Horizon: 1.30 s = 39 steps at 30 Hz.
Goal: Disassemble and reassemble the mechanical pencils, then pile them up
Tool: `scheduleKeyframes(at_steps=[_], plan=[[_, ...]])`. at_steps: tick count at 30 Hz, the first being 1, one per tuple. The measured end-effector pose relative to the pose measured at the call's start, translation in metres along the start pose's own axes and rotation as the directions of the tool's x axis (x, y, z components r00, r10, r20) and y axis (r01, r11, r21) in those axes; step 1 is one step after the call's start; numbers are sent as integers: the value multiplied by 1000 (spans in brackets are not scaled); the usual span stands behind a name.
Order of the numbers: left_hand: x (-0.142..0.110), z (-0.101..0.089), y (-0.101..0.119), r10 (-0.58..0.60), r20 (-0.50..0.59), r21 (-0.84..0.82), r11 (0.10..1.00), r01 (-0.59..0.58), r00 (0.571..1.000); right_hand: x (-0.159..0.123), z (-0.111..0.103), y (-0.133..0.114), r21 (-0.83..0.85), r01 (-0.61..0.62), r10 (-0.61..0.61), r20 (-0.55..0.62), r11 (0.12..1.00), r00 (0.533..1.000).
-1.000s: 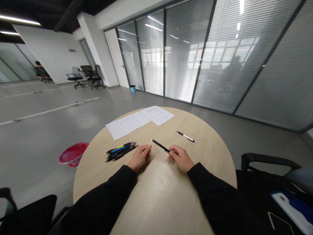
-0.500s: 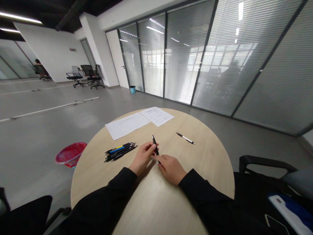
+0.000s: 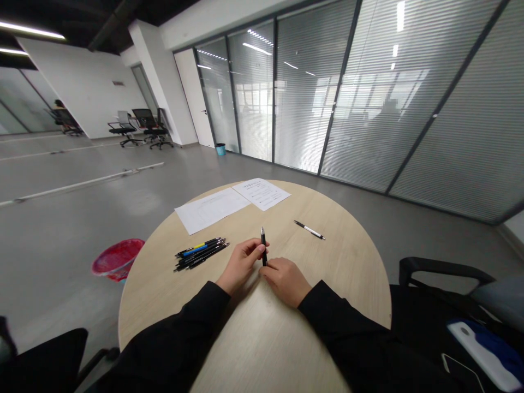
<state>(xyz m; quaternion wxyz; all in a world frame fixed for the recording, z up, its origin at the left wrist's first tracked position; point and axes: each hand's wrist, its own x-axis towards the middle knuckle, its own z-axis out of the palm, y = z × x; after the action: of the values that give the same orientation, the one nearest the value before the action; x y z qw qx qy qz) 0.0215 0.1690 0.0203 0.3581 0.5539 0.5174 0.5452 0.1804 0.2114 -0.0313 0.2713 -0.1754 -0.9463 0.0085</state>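
A black pen (image 3: pixel 264 252) stands nearly upright over the middle of the round table, its silver tip pointing up and away from me. The thumb and fingers of my left hand (image 3: pixel 244 263) are closed around its middle. My right hand (image 3: pixel 285 281) has its fingers curled at the pen's lower end, which they hide. To the left of my hands lies a pile of several pens (image 3: pixel 200 254), mostly black, with one yellow and one blue barrel among them. A white pen with black ends (image 3: pixel 310 230) rests by itself on the right.
Two printed sheets, a left one (image 3: pixel 210 210) and a right one (image 3: pixel 262 193), lie at the far side of the wooden table (image 3: pixel 339 273). A red-lined bin (image 3: pixel 117 261) stands on the floor at left. The right-hand chair (image 3: pixel 444 273) carries a white and blue object (image 3: pixel 483 349).
The black pen has turned more upright, its tip swinging slightly right. My right fingers have drawn in at its lower end, while my left hand keeps its hold.
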Motion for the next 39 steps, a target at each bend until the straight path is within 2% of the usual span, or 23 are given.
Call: scheduleKeyframes(at_steps=[6,14,23,33,39], plan=[[-2,-1,3,-4,7,30,1000,4,1000,1,-5,-2,53,5,-6,14,999,1000],[-2,-3,-3,-21,12,27,999,21,1000,-2,3,1,58,15,-16,14,998,1000],[-2,-1,-2,-44,2,5,999,44,999,2,-7,-3,111,5,-10,47,994,999],[-1,-3,-10,-38,17,12,999,38,999,0,0,0,79,18,-20,30,997,999],[-1,-4,-9,-42,22,31,999,42,999,1,-6,-2,101,10,-14,46,995,999]])
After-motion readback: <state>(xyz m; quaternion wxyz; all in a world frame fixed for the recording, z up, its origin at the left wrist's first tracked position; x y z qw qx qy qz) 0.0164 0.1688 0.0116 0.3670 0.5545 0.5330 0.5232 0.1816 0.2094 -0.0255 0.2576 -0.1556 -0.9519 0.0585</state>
